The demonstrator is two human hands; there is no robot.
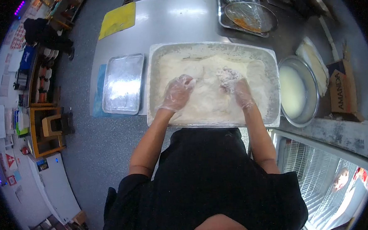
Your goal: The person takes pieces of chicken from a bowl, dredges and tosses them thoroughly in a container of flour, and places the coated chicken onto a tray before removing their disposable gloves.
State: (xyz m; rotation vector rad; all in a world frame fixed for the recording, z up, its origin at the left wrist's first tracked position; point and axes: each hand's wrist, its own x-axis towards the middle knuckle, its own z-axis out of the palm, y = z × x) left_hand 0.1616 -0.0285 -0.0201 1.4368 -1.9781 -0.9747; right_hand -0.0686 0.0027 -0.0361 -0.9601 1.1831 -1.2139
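Note:
Both of my hands wear clear plastic gloves and are over a large rectangular tub (153, 101) of white flour (205, 105). My right hand (244, 95) is closed on a lumpy, flour-coated piece of food (228, 78); its kind is hidden by the coating. On the other side of the tub, my left hand (179, 92) has its fingers curled together close above the flour. Whether anything is inside those fingers, I cannot make out.
A metal tray (123, 84) stands left of the tub, near a yellow sheet (119, 20). To the right are a steel bowl of pale liquid (292, 93) and a cardboard box (344, 88). A round strainer (250, 17) lies at the back. Another person (44, 35) stands far left.

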